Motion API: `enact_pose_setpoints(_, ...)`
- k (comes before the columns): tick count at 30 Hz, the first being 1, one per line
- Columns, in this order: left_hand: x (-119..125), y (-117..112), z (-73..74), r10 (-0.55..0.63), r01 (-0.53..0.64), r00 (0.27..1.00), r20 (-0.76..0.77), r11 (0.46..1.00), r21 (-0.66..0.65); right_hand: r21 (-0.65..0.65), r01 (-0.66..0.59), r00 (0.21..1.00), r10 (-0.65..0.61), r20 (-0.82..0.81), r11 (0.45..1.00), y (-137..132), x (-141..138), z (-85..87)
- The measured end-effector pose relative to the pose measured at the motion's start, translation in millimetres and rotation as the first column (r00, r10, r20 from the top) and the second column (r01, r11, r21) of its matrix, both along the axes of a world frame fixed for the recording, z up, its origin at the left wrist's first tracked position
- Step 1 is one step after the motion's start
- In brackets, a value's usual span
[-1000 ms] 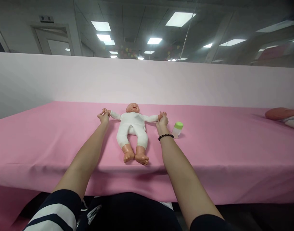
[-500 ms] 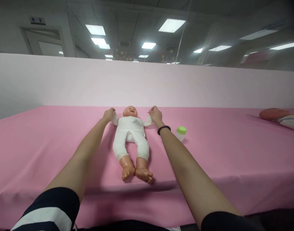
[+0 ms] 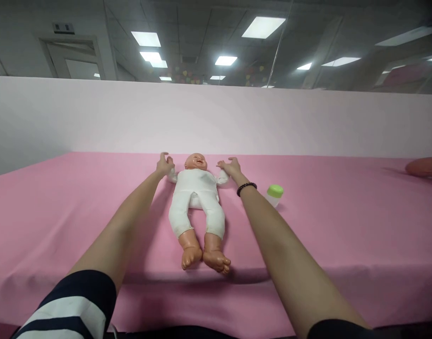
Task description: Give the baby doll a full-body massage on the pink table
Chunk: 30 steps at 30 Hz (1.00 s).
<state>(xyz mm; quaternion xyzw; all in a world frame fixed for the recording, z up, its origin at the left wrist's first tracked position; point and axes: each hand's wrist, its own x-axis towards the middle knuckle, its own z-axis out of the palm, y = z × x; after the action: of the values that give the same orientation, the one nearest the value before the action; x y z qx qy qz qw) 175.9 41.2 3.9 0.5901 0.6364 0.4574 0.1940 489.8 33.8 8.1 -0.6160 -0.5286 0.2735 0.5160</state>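
Note:
A baby doll (image 3: 197,186) in white clothing lies on its back on the pink-covered table, its bare feet toward me and its head at the far end. My left hand (image 3: 164,165) is at the doll's raised hand on the left, fingers parted and thumb toward it. On the other side, my right hand (image 3: 232,167) has its fingers apart beside the doll's other small hand. Both doll hands show between my fingers, not wrapped by them; whether I touch them lightly, I cannot tell. A dark bead bracelet (image 3: 246,187) circles my right wrist.
A small clear container with a green lid (image 3: 275,191) stands right of my right forearm. Part of another doll (image 3: 423,167) lies at the far right edge. A white partition (image 3: 216,117) with glass above rises behind the pink cloth (image 3: 336,212).
My fingers have opened from around the doll's hands, which now show. The view has shifted slightly, so the scene sits a little further right or left at the edges. The doll lies as before.

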Motion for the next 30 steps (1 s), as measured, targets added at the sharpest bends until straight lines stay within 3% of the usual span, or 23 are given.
enact_pose_setpoints(2, -3.9, -7.6, 5.8, -0.010, -0.004, 0.994, 0.109, 0.991, 0.130, 0.097, -0.053, 0.994, 0.062, -0.085, 0.994, -8.8, 8.4, 16.2)
enact_pose_setpoints(3, -7.6, -14.0, 8.3, -0.072, 0.047, 0.990, 0.121, 0.980, 0.194, 0.146, -0.110, 0.989, 0.123, -0.086, 0.983, -15.7, 14.0, 22.9)
enact_pose_setpoints(5, -17.6, -33.0, 11.2, -0.264, 0.253, 0.964, -0.008, 0.915, 0.314, 0.230, -0.276, 0.959, 0.284, 0.001, 0.933, -35.5, 27.2, 30.9)
enact_pose_setpoints(7, -28.5, -57.7, 10.4, -0.435, 0.512, 0.854, -0.284, 0.797, 0.321, 0.256, -0.462, 0.885, 0.423, 0.194, 0.849, -61.8, 40.8, 29.4)
enact_pose_setpoints(9, -36.8, -82.1, 6.4, -0.554, 0.739, 0.608, -0.569, 0.657, 0.150, 0.236, -0.633, 0.731, 0.469, 0.496, 0.737, -89.8, 52.0, 18.5)
enact_pose_setpoints(11, -41.3, -99.5, 1.4, -0.607, 0.853, 0.319, -0.728, 0.519, -0.059, 0.154, -0.761, 0.491, 0.406, 0.771, 0.630, -113.7, 59.3, 1.4)
enact_pose_setpoints(12, -42.5, -104.7, -0.7, -0.609, 0.877, 0.222, -0.762, 0.466, -0.118, 0.107, -0.802, 0.370, 0.349, 0.861, 0.588, -122.8, 61.6, -7.8)
enact_pose_setpoints(14, -44.3, -109.1, -3.1, -0.589, 0.898, 0.145, -0.795, 0.415, -0.143, 0.023, -0.843, 0.173, 0.229, 0.958, 0.537, -134.8, 64.4, -24.0)
enact_pose_setpoints(16, -46.1, -109.9, -3.0, -0.581, 0.900, 0.136, -0.802, 0.411, -0.145, -0.016, -0.855, 0.073, 0.151, 0.986, 0.518, -140.0, 65.6, -33.8)
enact_pose_setpoints(18, -47.3, -111.0, -1.3, -0.575, 0.890, 0.150, -0.804, 0.433, -0.145, 0.020, -0.858, 0.112, 0.150, 0.982, 0.513, -140.5, 64.9, -34.8)
enact_pose_setpoints(20, -45.8, -111.3, 1.6, -0.544, 0.855, 0.272, -0.794, 0.516, -0.061, 0.169, -0.826, 0.312, 0.186, 0.932, 0.538, -136.4, 60.8, -27.0)
enact_pose_setpoints(22, -40.0, -105.4, 6.3, -0.454, 0.747, 0.532, -0.715, 0.649, 0.143, 0.394, -0.668, 0.610, 0.161, 0.776, 0.631, -124.7, 52.4, -12.1)
enact_pose_setpoints(24, -30.4, -88.3, 13.1, -0.311, 0.521, 0.801, -0.512, 0.782, 0.341, 0.540, -0.379, 0.842, 0.038, 0.538, 0.751, -102.7, 41.1, 6.3)
enact_pose_setpoints(26, -19.7, -60.4, 20.9, -0.195, 0.283, 0.945, -0.263, 0.889, 0.359, 0.473, -0.166, 0.919, -0.038, 0.392, 0.865, -71.7, 29.4, 23.1)
enact_pose_setpoints(28, -11.1, -27.9, 27.3, -0.108, 0.119, 0.992, -0.065, 0.972, 0.205, 0.308, -0.023, 0.923, -0.098, 0.371, 0.951, -37.3, 19.7, 34.2)
enact_pose_setpoints(30, -6.0, 1.3, 30.4, -0.023, 0.022, 0.999, 0.030, 0.999, 0.025, 0.101, 0.023, 0.882, -0.068, 0.466, 0.995, -5.6, 12.2, 37.3)
